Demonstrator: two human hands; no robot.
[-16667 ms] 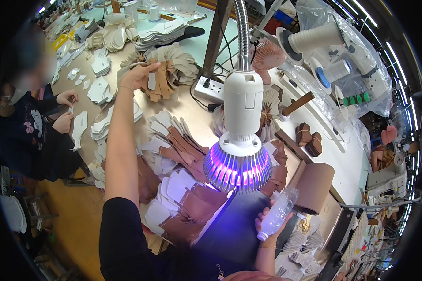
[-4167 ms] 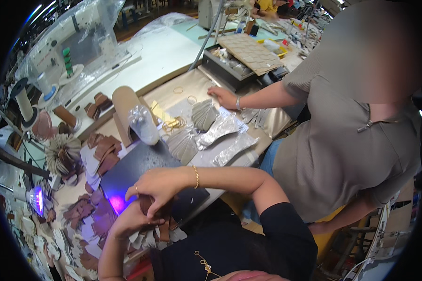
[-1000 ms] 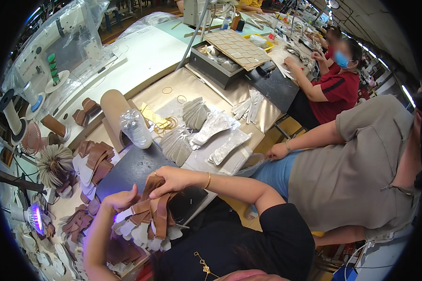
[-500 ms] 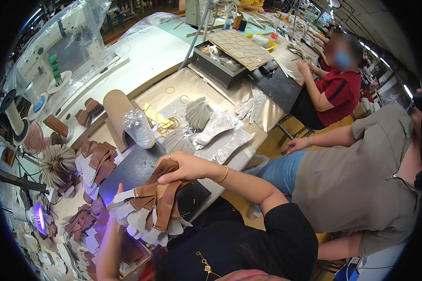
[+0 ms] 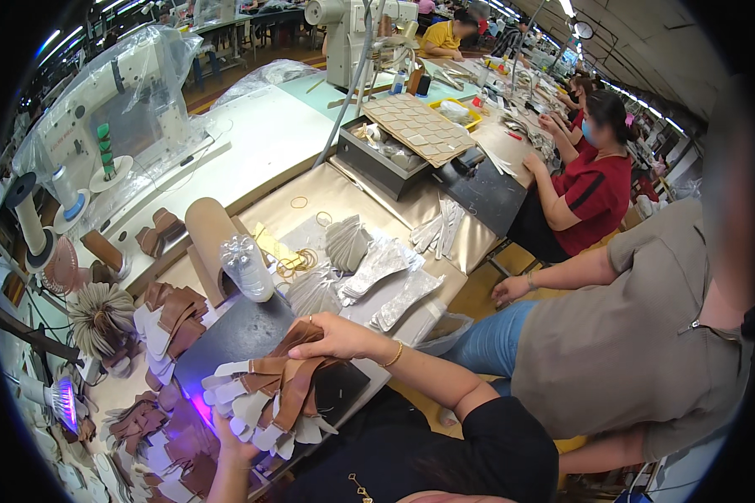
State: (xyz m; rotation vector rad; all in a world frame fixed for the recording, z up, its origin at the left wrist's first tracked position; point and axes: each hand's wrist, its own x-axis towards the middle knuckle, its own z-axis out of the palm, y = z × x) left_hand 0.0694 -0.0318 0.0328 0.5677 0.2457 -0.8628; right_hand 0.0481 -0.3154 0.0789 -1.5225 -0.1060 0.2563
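A fanned bundle of brown leather pieces [image 5: 292, 387] with pale grey backing hangs between my two hands above the worktable. My right hand [image 5: 335, 337] is closed over its upper end, thumb across the brown strips. At the lower left edge of the bundle is my left hand [image 5: 233, 438], closed round the pale ends; some of its fingers are hidden behind the pieces. Under the bundle lies a dark flat board [image 5: 235, 331], lit violet at its left side.
Left of the board sit stacked leather pieces [image 5: 172, 323] and a violet-lit lamp [image 5: 65, 404]. A clear plastic bottle [image 5: 247, 268], a brown cardboard roll [image 5: 214, 233] and grey bundles [image 5: 346, 241] stand beyond. A person in a taupe top [image 5: 612, 335] stands close on the right.
My view has tilted up, showing more of the far room. Both hands still grip the bundle, and my left hand has shifted slightly along its lower edge.
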